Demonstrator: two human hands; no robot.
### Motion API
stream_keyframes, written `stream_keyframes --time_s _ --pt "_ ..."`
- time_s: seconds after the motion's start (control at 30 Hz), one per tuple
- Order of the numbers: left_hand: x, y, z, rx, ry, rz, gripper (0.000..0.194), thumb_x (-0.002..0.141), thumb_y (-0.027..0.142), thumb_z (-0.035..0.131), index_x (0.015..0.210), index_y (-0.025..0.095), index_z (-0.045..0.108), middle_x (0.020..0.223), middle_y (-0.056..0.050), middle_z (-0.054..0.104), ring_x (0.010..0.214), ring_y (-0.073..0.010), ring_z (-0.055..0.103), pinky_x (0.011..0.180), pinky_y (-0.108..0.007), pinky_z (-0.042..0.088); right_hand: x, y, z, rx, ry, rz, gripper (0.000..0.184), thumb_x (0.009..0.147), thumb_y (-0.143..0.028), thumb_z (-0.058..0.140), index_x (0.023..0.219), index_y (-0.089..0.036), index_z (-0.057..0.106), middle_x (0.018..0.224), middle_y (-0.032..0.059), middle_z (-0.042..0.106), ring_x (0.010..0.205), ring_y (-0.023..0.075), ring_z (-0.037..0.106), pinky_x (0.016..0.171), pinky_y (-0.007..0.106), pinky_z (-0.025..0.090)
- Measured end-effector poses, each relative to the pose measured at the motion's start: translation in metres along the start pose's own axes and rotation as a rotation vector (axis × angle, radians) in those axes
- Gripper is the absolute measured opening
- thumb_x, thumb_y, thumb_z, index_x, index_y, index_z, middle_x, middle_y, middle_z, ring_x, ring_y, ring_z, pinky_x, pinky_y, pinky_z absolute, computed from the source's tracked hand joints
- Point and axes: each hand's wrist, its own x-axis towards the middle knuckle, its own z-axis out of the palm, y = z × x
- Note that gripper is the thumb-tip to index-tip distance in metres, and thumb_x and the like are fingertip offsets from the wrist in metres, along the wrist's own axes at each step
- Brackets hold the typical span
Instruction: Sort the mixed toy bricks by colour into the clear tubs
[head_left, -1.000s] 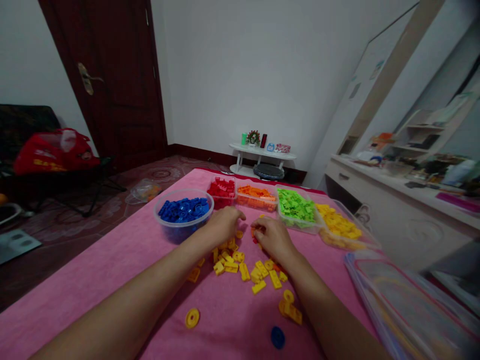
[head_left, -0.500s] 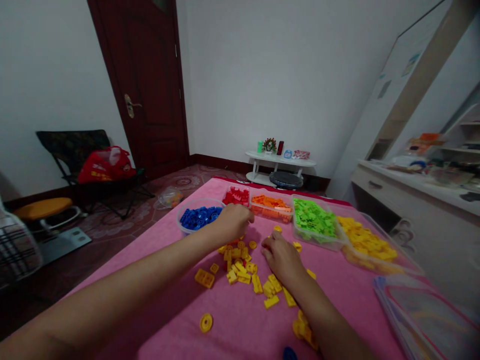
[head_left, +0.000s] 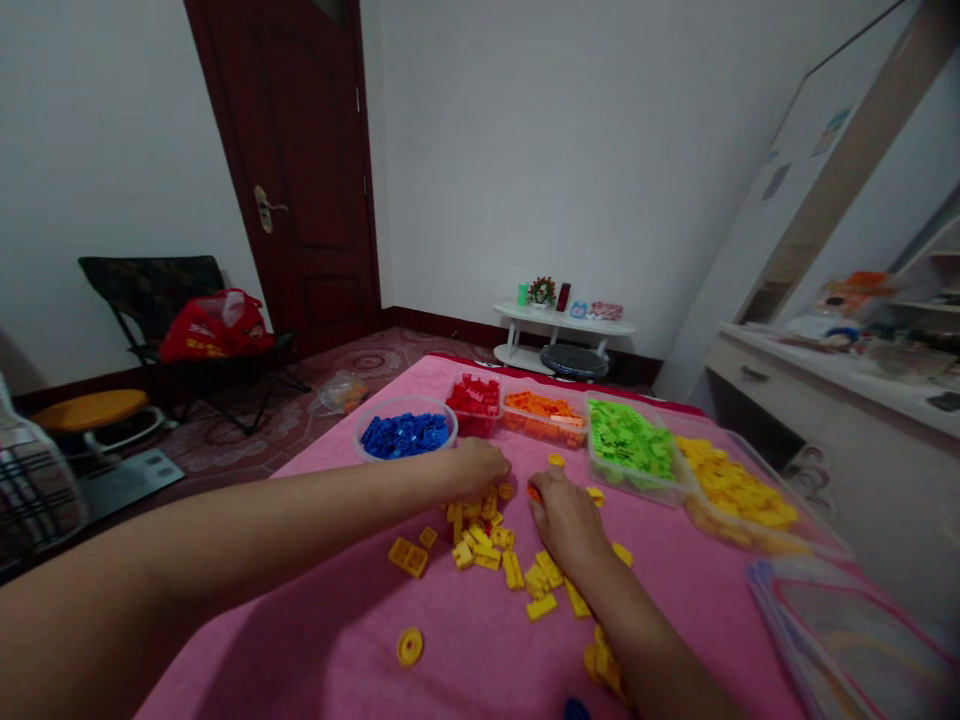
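Note:
My left hand (head_left: 480, 468) reaches down at the far edge of a loose pile of yellow toy bricks (head_left: 486, 553). Its fingers point downward and are mostly hidden behind the hand, so what they grip does not show. Right of the pile, my right hand (head_left: 566, 512) rests low over the cloth with its fingers curled in. A small orange brick (head_left: 533, 493) shows at its fingertips. Near that hand lie a round yellow piece (head_left: 556, 460) and several yellow bricks. A yellow wheel-like piece (head_left: 410, 647) lies closer to me.
Along the far side stand a round tub of blue bricks (head_left: 405, 435) and containers of red bricks (head_left: 477, 393), orange bricks (head_left: 546, 408), green bricks (head_left: 631, 438) and yellow bricks (head_left: 731, 485). Plastic zip bags (head_left: 847, 630) lie at the right edge of the pink cloth (head_left: 337, 620).
My left hand has lowered toward the far edge of the yellow pile, uncovering the blue tub's rim. My right hand has shifted very slightly, and the orange piece now shows at its fingertips.

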Motion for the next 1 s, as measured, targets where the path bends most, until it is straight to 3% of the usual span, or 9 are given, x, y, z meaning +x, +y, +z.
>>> stream_keyframes --time_s 0.23,0.33,0.4,0.47,0.57,0.7,0.8,1.0 --pt "-0.016 0.011 -0.016 -0.032 -0.011 -0.007 0.039 0.069 0.010 0.060 0.107 0.011 0.063 0.098 -0.019 0.068 0.089 -0.0334 0.066 0.067 -0.039 0.053 0.002 0.011 0.002 0.173 0.076 0.021 0.017 0.077 -0.013 0.049 0.088 -0.020 0.061 0.087 0.0059 0.064 0.080 0.0193 0.061 0.067 0.028 0.036" --pt "-0.017 0.005 -0.004 -0.114 0.062 0.002 0.040 0.064 0.009 0.061 0.103 0.013 0.064 0.097 -0.017 0.069 0.086 -0.0301 0.067 0.066 -0.034 0.052 0.008 0.019 0.000 0.466 0.210 0.084 0.020 0.074 -0.016 0.052 0.091 -0.020 0.061 0.081 0.0030 0.064 0.073 0.0168 0.058 0.066 0.028 0.039" --pt "-0.017 0.000 0.005 -0.177 0.114 -0.017 0.035 0.062 0.009 0.060 0.097 0.015 0.066 0.093 -0.015 0.070 0.081 -0.0276 0.067 0.063 -0.030 0.050 0.011 0.021 -0.004 0.797 0.261 0.155 0.021 0.073 -0.020 0.053 0.093 -0.019 0.061 0.075 0.0008 0.061 0.064 0.0143 0.056 0.060 0.026 0.040" --pt "-0.017 -0.004 0.009 -0.264 0.213 -0.074 0.029 0.064 0.009 0.058 0.091 0.016 0.068 0.088 -0.012 0.071 0.078 -0.0249 0.067 0.062 -0.028 0.049 0.013 0.018 -0.008 1.182 0.236 0.261 0.022 0.071 -0.023 0.055 0.092 -0.018 0.061 0.068 -0.0017 0.058 0.055 0.0121 0.052 0.051 0.023 0.039" --pt "-0.015 -0.003 -0.002 -0.465 0.477 -0.137 0.030 0.065 0.009 0.055 0.091 0.016 0.068 0.084 -0.008 0.071 0.075 -0.0200 0.065 0.063 -0.025 0.048 0.011 0.008 -0.014 1.707 0.159 0.395 0.021 0.069 -0.025 0.060 0.089 -0.017 0.061 0.064 -0.0023 0.058 0.051 0.0102 0.052 0.045 0.020 0.038" --pt "-0.009 0.014 -0.025 -0.773 0.742 -0.117 0.034 0.066 0.010 0.054 0.097 0.015 0.067 0.086 -0.004 0.071 0.064 -0.0133 0.062 0.060 -0.022 0.047 0.007 -0.005 -0.022 2.158 -0.029 0.528 0.019 0.082 -0.033 0.055 0.083 -0.015 0.060 0.064 0.0010 0.063 0.048 0.0096 0.055 0.042 0.019 0.041" --pt "-0.007 0.031 -0.029 -0.866 0.757 -0.105 0.036 0.068 0.010 0.054 0.101 0.019 0.067 0.090 -0.002 0.071 0.067 -0.0128 0.063 0.063 -0.023 0.048 0.005 -0.014 -0.029 2.303 -0.111 0.591 0.026 0.092 -0.035 0.043 0.088 -0.016 0.060 0.063 0.0005 0.065 0.046 0.0106 0.058 0.039 0.019 0.042" --pt "-0.007 0.050 -0.018 -0.746 0.734 -0.092 0.028 0.071 0.018 0.062 0.097 0.025 0.071 0.089 -0.002 0.072 0.087 -0.0202 0.062 0.078 -0.030 0.048 0.004 -0.020 -0.029 2.389 -0.031 0.755 0.034 0.096 -0.024 0.034 0.073 -0.014 0.056 0.053 0.0003 0.062 0.040 0.0081 0.055 0.039 0.016 0.043"
